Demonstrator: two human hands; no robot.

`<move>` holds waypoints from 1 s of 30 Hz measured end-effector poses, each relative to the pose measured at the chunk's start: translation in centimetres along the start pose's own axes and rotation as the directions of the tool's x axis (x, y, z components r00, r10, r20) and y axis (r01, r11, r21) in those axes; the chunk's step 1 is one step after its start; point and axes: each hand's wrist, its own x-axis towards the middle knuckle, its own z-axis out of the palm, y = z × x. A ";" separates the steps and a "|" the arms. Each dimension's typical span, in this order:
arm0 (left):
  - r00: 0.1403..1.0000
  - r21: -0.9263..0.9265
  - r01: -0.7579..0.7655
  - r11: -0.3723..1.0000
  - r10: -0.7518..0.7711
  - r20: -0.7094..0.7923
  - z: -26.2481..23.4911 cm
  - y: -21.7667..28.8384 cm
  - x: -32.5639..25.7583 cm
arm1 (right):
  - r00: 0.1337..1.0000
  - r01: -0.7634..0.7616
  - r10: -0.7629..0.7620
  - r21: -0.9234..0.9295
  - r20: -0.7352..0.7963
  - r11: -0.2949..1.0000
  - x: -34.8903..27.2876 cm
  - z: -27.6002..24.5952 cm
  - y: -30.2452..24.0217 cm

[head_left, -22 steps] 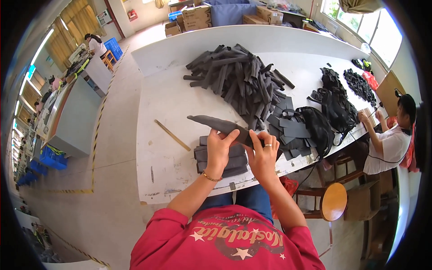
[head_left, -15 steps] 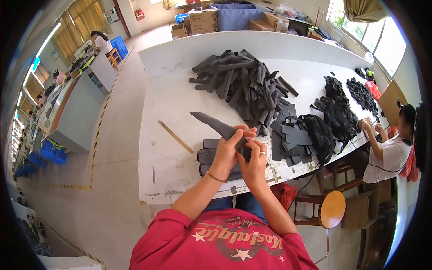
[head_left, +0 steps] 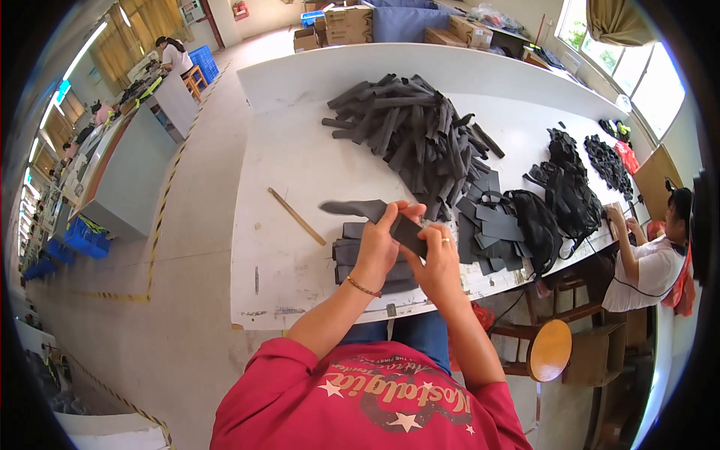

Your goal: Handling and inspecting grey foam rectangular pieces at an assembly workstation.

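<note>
L hand (head_left: 380,244) grips dk strip (head_left: 409,235) mid-length — R hand (head_left: 439,259) pinches nr R end; L end juts free.

My left hand (head_left: 379,241): I grip a dark grey cloth strip (head_left: 354,208), its narrow end pointing left above the desk (head_left: 270,161).
My right hand (head_left: 438,259): I hold the strip's other end between fingers and thumb, a ring (head_left: 446,240) on one finger.
Stack (head_left: 346,253): folded dark cloths near the desk's front edge, partly hidden by my left hand.
Stick (head_left: 298,217): thin, yellowish, lying left of the stack.
Heap (head_left: 409,131): dark strips piled beyond my hands.
Co-worker (head_left: 645,274): seated to my right, in a white top.
</note>
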 end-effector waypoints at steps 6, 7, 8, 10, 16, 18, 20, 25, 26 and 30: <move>0.999 0.062 -0.041 0.997 0.039 0.038 0.9 1.4 0.2 | 0.995 -0.058 0.051 0.087 0.084 0.994 -1.6 -1.3 1.2; 0.998 0.060 -0.042 0.997 0.040 0.040 0.8 1.5 0.4 | 0.995 -0.056 0.049 0.086 0.084 0.995 -1.8 -1.2 1.4; 0.997 0.085 -0.067 0.994 0.064 0.046 0.8 1.6 0.6 | 0.995 -0.089 0.083 0.107 0.057 0.990 -2.4 -1.0 1.6; 0.995 0.106 -0.087 0.991 0.082 0.051 0.8 1.4 0.5 | 0.995 -0.091 0.095 0.109 -0.035 0.990 -2.9 -0.9 1.3; 0.998 -0.036 -0.022 0.999 0.024 0.051 1.3 -0.3 0.0 | 0.984 -0.066 0.102 0.232 -0.146 0.970 -2.5 -0.3 1.8; 0.992 -0.071 0.042 0.997 -0.033 0.120 1.5 -1.2 -0.6 | 0.985 -0.041 0.081 0.243 -0.155 0.969 -1.7 0.3 2.0; 0.995 -0.103 0.034 0.994 -0.024 0.100 1.8 -2.4 -1.1 | 0.984 0.064 -0.022 0.234 -0.176 0.970 -0.8 1.1 1.9; 0.998 -0.090 0.060 0.994 -0.060 -0.002 0.6 -1.3 -1.1 | 0.990 -0.135 0.121 0.246 0.071 0.960 -0.2 0.3 1.0; 0.998 -0.064 0.067 0.996 -0.067 0.006 0.1 -1.5 -0.8 | 0.991 -0.110 0.086 0.256 0.100 0.960 -0.3 0.5 1.6; 0.998 -0.206 0.019 0.978 -0.033 -0.062 1.2 1.3 -0.5 | 0.996 0.009 -0.031 0.254 0.082 0.967 0.0 -0.9 2.4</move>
